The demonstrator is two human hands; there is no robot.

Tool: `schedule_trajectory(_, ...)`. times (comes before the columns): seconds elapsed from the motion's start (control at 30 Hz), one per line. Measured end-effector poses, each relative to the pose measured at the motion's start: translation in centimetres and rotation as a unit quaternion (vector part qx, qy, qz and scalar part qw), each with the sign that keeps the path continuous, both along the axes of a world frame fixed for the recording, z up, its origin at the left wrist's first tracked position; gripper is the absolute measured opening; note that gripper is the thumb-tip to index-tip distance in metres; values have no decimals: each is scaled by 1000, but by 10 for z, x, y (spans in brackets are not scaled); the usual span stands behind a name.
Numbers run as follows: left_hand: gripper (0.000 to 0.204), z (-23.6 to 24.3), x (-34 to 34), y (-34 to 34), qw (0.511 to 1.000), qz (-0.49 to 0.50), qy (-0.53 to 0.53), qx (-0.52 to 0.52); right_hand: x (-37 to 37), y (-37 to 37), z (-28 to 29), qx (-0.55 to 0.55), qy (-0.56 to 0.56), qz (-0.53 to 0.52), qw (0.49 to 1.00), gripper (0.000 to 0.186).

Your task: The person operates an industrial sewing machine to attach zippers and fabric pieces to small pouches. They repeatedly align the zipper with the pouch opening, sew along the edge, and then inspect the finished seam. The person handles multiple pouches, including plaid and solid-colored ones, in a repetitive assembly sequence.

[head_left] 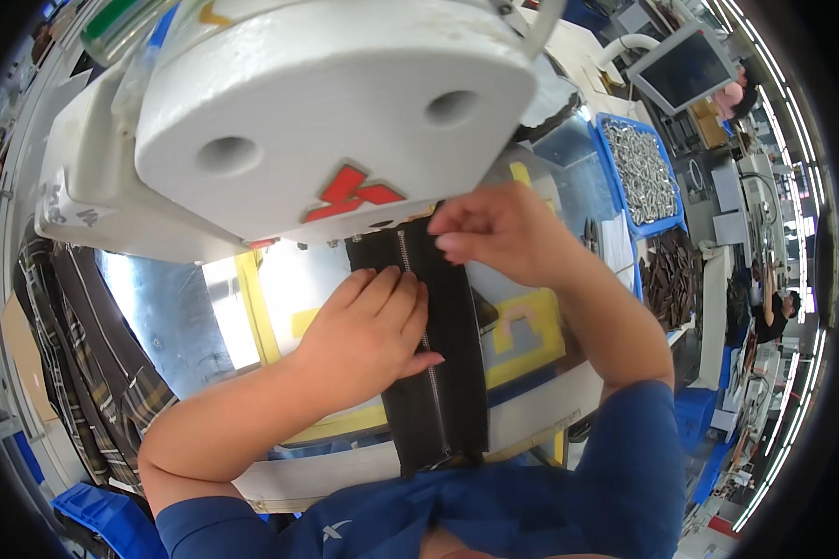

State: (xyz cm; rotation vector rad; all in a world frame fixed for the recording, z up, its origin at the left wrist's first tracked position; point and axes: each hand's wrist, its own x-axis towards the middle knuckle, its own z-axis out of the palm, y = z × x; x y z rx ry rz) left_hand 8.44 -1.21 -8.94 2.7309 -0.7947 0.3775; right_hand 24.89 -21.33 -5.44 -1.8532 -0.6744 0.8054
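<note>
Fabric panel (pixel 461 359) in black, with a metal zipper (pixel 433 391) running lengthwise along it, lies on the desk (pixel 322 482); its far end reaches the white sewing machine head (pixel 345 121), and its near end comes to the near edge, close to the person's blue shirt (pixel 587 494). The left hand (pixel 368 326) rests palm down on the panel, fingers side by side across the zipper and thumb apart, clasping nothing. The right hand (pixel 499 233) is at the panel's far right corner, thumb and fingers bent toward each other; whether they pinch the cloth cannot be told. Yellow tape (pixel 249 303) marks the desk left of the panel. To the far right, a blue bin (pixel 660 226) holds many small metal pieces, with dark brown pieces (pixel 669 279) nearer. Plaid and dark garments (pixel 93 345) lie at the left, beyond a blue crate (pixel 107 517).
</note>
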Motion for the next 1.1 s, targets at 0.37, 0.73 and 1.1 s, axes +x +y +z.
schedule_trajectory(0.37, 69, 0, 1, 1, 1000, -8, 17, -12, -6, 9, -18, -8, -312, 110, 944, 24)
schedule_trajectory(0.73, 66, 2, 2, 2, 1000, -11, 21, -9, -18, 13, -22, -5, -369, 127, 921, 24)
schedule_trajectory(1.1, 65, -2, 2, 4, 999, 14, 15, -46, -18, 16, -26, -4, -419, 156, 895, 22)
